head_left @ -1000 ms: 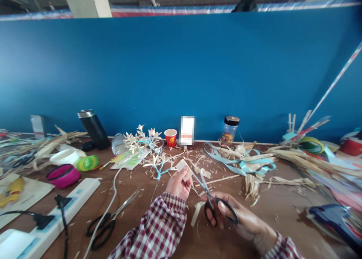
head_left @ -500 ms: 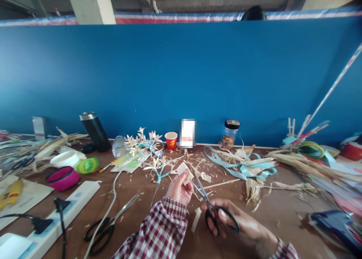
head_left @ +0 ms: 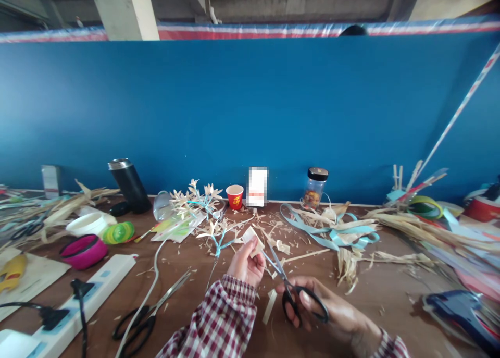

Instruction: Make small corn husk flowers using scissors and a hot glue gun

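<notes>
My left hand (head_left: 244,264) pinches a small pale piece of corn husk (head_left: 252,239) just above the brown table (head_left: 195,295). My right hand (head_left: 318,308) grips the black handles of a pair of scissors (head_left: 287,277), whose blades point up and left, their tips at the husk piece's edge. A cut husk strip (head_left: 269,306) lies on the table between my two hands. Both sleeves are red-and-white plaid. Husk flowers on blue stems (head_left: 203,204) lie just beyond my left hand.
A second pair of black scissors (head_left: 146,313) lies at the lower left beside a white cable. A white power strip (head_left: 78,303), pink bowl (head_left: 83,251), black flask (head_left: 128,186), red cup (head_left: 235,196), jar (head_left: 314,188), blue ribbon (head_left: 332,233) and husk piles stand before a blue partition.
The view has tilted slightly. My hands keep their hold on the husk piece and scissors, shifting only a little; the blades stay at the husk.
</notes>
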Tool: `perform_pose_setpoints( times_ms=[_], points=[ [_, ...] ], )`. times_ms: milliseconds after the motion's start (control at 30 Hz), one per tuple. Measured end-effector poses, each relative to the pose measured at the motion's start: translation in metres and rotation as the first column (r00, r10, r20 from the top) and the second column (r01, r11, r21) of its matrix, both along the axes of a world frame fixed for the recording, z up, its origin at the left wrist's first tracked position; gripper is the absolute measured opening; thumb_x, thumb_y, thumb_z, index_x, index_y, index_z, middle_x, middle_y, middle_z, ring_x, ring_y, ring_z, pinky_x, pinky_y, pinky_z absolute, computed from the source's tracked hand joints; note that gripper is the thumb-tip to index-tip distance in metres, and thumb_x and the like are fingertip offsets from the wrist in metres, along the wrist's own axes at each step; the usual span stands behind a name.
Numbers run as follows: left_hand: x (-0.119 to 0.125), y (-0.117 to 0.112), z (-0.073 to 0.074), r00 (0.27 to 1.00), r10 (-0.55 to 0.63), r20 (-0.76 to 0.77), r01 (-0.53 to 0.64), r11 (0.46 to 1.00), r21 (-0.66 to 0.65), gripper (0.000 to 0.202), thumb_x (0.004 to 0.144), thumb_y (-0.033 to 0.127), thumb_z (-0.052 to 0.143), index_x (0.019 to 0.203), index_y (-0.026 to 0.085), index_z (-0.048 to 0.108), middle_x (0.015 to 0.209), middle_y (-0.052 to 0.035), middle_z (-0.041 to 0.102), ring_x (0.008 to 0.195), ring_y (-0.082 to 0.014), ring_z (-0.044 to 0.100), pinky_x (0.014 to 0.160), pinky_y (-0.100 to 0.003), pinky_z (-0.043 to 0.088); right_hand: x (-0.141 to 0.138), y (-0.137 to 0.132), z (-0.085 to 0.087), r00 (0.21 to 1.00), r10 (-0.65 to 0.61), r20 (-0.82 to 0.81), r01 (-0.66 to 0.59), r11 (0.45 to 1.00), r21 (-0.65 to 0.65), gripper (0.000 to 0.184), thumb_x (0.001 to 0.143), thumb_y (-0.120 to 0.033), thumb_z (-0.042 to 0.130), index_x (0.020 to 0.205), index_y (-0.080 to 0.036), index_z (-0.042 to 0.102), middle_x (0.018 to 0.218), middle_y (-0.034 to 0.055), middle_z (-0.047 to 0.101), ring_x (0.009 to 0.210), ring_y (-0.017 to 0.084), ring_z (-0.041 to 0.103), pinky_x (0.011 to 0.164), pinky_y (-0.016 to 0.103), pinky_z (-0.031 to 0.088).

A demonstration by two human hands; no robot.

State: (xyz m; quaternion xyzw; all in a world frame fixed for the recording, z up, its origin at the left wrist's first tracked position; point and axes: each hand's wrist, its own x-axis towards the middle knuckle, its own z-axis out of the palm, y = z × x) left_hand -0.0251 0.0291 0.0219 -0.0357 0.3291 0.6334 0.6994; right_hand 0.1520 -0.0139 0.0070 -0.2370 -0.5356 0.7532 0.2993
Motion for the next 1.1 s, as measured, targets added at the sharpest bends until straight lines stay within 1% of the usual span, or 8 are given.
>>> perform_pose_setpoints(
  times_ms=[133, 333, 433, 567, 700, 933, 1100],
  points=[
    [0.0013, -0.0007, -0.0009, 1.000, -0.015, -0.011, 0.015, 1.000, 0.016, 0.004, 0.077, 0.006, 0.057, 0.077, 0.010, 0.058, 0.063, 0.0000, 0.059, 0.043, -0.0037, 0.054, 0.039, -0.013, 0.047, -0.0003, -0.0003, 0.0010, 1.000, 0.003, -0.003, -0.003, 1.000, -0.001, 0.051, 0.074, -0.050, 0.060, 0.104, -0.009, 0.058, 0.072, 0.0088, 0.062, 0.052, 0.007, 0.051, 0.043, 0.014, 0.034],
    [0.0028, -0.0019, -0.0062, 0.998, -0.056, -0.038, 0.059, 0.995, 0.085, 0.004, 0.076, 0.008, 0.059, 0.076, 0.011, 0.057, 0.063, -0.0008, 0.060, 0.046, -0.0063, 0.057, 0.042, -0.014, 0.049, 0.0005, -0.0004, 0.0006, 1.000, 0.011, 0.018, -0.011, 1.000, -0.005, 0.052, 0.073, -0.052, 0.059, 0.105, -0.010, 0.058, 0.074, 0.0078, 0.062, 0.053, 0.008, 0.052, 0.045, 0.015, 0.035],
    [0.0028, -0.0008, -0.0075, 0.998, -0.046, -0.048, 0.050, 0.996, 0.077, 0.003, 0.076, 0.009, 0.060, 0.074, 0.010, 0.058, 0.062, -0.0014, 0.060, 0.046, -0.0068, 0.057, 0.041, -0.015, 0.049, 0.0013, -0.0001, 0.0001, 1.000, 0.017, 0.023, -0.016, 1.000, -0.019, 0.053, 0.073, -0.052, 0.060, 0.106, -0.010, 0.057, 0.076, 0.0082, 0.061, 0.057, 0.009, 0.054, 0.046, 0.015, 0.036],
    [0.0034, -0.0007, -0.0045, 0.998, -0.043, -0.044, 0.046, 0.997, 0.055, 0.006, 0.077, 0.009, 0.059, 0.072, 0.010, 0.058, 0.060, -0.0012, 0.059, 0.043, -0.0057, 0.055, 0.040, -0.013, 0.049, 0.0013, -0.0003, 0.0008, 1.000, 0.017, 0.017, -0.016, 0.999, -0.033, 0.052, 0.073, -0.052, 0.060, 0.105, -0.011, 0.057, 0.075, 0.0077, 0.061, 0.057, 0.009, 0.054, 0.045, 0.014, 0.035],
    [0.0033, -0.0009, -0.0020, 0.999, -0.036, -0.022, 0.037, 0.998, 0.047, 0.007, 0.077, 0.009, 0.059, 0.070, 0.009, 0.056, 0.059, -0.0007, 0.058, 0.043, -0.0052, 0.055, 0.040, -0.013, 0.049, 0.0015, -0.0005, 0.0007, 1.000, 0.011, 0.010, -0.011, 1.000, -0.012, 0.052, 0.073, -0.052, 0.059, 0.105, -0.010, 0.057, 0.075, 0.0081, 0.062, 0.055, 0.008, 0.053, 0.043, 0.014, 0.033],
    [0.0011, -0.0003, -0.0016, 1.000, -0.032, 0.001, 0.032, 0.999, 0.027, 0.008, 0.077, 0.008, 0.058, 0.070, 0.009, 0.056, 0.058, -0.0002, 0.058, 0.043, -0.0043, 0.054, 0.040, -0.012, 0.049, 0.0031, -0.0003, -0.0018, 1.000, 0.010, 0.017, -0.010, 1.000, -0.013, 0.050, 0.076, -0.048, 0.058, 0.108, -0.010, 0.056, 0.077, 0.0090, 0.062, 0.058, 0.009, 0.055, 0.047, 0.016, 0.036],
    [0.0004, -0.0022, 0.0009, 1.000, -0.006, 0.009, 0.006, 0.999, 0.051, 0.008, 0.079, 0.007, 0.056, 0.071, 0.009, 0.057, 0.059, -0.0004, 0.058, 0.044, -0.0045, 0.054, 0.041, -0.014, 0.050, 0.0041, -0.0009, -0.0008, 1.000, -0.011, 0.014, 0.011, 1.000, -0.026, 0.050, 0.075, -0.048, 0.059, 0.107, -0.010, 0.056, 0.076, 0.0085, 0.062, 0.060, 0.010, 0.056, 0.046, 0.016, 0.035]
  ],
)
